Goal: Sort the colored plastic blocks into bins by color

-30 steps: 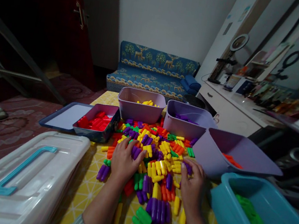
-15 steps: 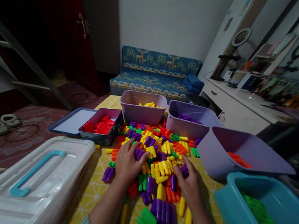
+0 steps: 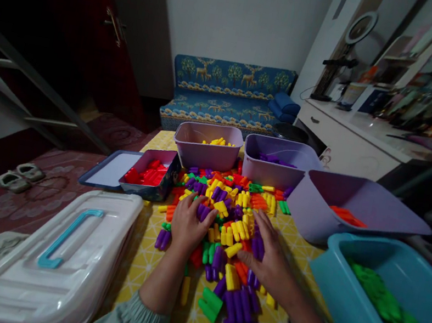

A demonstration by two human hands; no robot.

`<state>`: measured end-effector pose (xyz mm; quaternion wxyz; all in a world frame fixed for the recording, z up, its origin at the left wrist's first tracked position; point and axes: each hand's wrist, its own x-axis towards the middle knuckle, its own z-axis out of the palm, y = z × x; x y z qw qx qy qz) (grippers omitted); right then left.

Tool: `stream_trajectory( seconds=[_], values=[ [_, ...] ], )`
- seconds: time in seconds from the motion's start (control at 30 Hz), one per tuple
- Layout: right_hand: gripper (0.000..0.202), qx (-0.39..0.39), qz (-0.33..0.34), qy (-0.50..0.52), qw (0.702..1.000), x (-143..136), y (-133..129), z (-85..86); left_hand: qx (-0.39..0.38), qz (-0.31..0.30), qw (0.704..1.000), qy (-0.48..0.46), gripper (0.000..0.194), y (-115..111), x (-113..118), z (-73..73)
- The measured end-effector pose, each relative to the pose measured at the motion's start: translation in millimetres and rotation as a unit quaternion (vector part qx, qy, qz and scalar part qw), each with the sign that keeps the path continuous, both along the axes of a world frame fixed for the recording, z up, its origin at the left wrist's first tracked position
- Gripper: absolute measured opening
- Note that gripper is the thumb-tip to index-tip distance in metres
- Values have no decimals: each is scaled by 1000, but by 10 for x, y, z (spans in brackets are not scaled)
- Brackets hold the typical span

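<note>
While tubs (image 3: 205,156) edged the blocks (image 3: 232,278), presumably for easy reach, left hand (image 3: 189,226) half curled round a purple block (image 3: 202,212), grip unclear; right hand (image 3: 271,263) spread open, nothing visibly held.

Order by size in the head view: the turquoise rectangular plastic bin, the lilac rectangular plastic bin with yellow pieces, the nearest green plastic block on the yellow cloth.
1. Turquoise bin
2. Lilac bin with yellow pieces
3. Green block

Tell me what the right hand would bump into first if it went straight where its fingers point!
The right hand would probably meet the orange blocks first, though depth is hard to judge.
</note>
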<state>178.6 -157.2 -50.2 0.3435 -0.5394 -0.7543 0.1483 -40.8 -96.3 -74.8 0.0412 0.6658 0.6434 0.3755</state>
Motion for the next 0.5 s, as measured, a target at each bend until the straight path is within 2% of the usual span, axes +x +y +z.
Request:
stream_trajectory(
  seconds=[0.07, 0.13, 0.27, 0.37, 0.5],
  values=[
    [93, -1, 17, -79, 997, 46, -246, 40, 1, 1, 1000, -3, 42, -3, -1, -3],
    [103, -9, 29, -152, 988, 86, -533, -5, 2, 1, 1000, -6, 41, -5, 2, 0],
    [112, 30, 39, -225, 973, 85, -946, -270, 4, -2, 1000, -13, 41, -13, 8, 25],
    [106, 44, 20, -232, 971, -12, -937, -379, 5, -14, 1000, -24, 44, -28, 7, 45],
    [87, 55, -17, -222, 973, -179, -616, -290, -6, -26, 999, -35, 42, -45, -2, 48]
  ],
)
